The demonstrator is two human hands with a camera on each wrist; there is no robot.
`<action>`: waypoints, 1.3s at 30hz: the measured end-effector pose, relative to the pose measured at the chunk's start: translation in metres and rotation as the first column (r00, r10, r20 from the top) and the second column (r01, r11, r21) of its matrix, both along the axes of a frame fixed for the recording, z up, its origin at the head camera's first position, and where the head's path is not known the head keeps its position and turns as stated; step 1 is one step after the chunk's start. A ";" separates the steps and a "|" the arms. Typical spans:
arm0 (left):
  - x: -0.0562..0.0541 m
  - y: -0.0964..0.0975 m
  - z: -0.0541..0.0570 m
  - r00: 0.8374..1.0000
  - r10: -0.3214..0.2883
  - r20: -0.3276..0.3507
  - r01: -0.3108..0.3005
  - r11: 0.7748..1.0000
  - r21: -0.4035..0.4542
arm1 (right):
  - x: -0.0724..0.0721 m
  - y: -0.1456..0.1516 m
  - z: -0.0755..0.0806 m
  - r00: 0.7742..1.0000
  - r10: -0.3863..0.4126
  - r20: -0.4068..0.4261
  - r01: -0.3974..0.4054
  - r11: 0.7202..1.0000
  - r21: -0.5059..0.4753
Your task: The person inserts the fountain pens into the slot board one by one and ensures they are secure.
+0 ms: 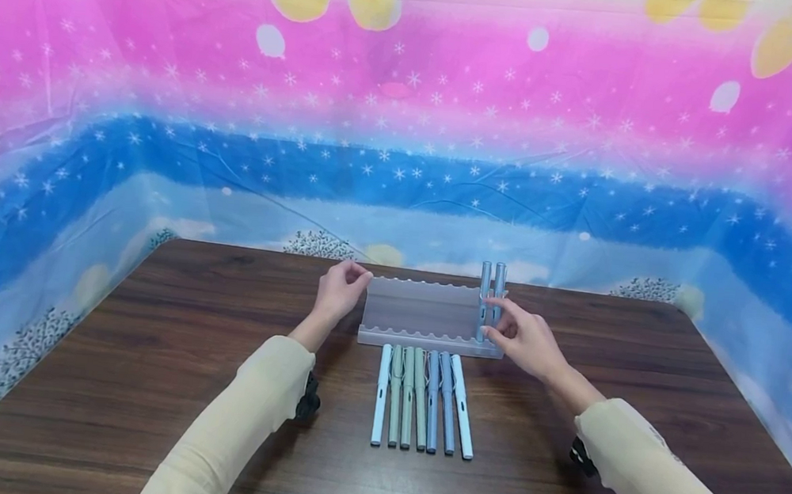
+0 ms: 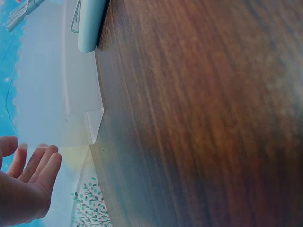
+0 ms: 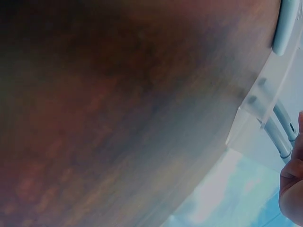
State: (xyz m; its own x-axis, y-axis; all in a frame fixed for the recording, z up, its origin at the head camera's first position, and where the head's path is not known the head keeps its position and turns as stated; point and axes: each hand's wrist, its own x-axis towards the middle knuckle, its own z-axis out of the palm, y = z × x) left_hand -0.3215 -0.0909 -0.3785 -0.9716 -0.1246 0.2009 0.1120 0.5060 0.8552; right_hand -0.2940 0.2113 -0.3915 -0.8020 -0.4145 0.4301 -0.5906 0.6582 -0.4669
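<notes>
A translucent pen rack [image 1: 418, 343] with scalloped edges stands on the table. My left hand [image 1: 342, 288] pinches its upper left corner between thumb and fingers; in the left wrist view, the fingertips [image 2: 41, 147] are right at its side edge. Two pale metallic blue pens stand upright at the rack's right end. My right hand [image 1: 526, 339] holds the left one, the inner pen [image 1: 485, 279], with the index finger higher and the thumb lower. Just behind the fingers is the outer pen [image 1: 500, 277]. The right wrist view shows both pens' lower ends inside the rack's front ledge.
In front of the rack several pens lie side by side: a light blue pen [image 1: 381, 397] at the left, green pens [image 1: 407, 399], darker blue pens [image 1: 433, 402], and another light blue pen [image 1: 461, 404] at the right. A printed cloth [image 1: 403, 176] hangs around the wooden table [image 1: 181, 322].
</notes>
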 end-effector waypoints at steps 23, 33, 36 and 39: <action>0.000 -0.001 0.001 1.000 -0.003 0.005 0.003 1.000 0.000 | 0.020 -0.005 -0.006 0.974 -0.009 0.226 0.007 1.000 0.012; 0.002 -0.001 0.002 1.000 -0.010 -0.003 0.010 1.000 -0.002 | 0.027 -0.011 -0.005 0.930 0.026 0.365 -0.037 0.999 0.023; 0.002 0.000 0.002 1.000 -0.010 -0.003 0.010 1.000 0.001 | 0.028 -0.013 -0.006 0.922 0.029 0.386 -0.044 0.999 0.029; 0.003 0.000 0.002 1.000 -0.007 -0.004 0.007 1.000 -0.002 | 0.029 -0.015 -0.007 0.912 0.026 0.409 -0.042 0.999 0.031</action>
State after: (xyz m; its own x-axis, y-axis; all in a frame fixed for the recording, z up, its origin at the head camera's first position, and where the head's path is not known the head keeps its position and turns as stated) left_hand -0.3189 -0.0912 -0.3768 -0.9717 -0.1177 0.2051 0.1189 0.5066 0.8539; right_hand -0.2646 0.1962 -0.3990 -0.8893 -0.4544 0.0518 -0.3765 0.6629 -0.6472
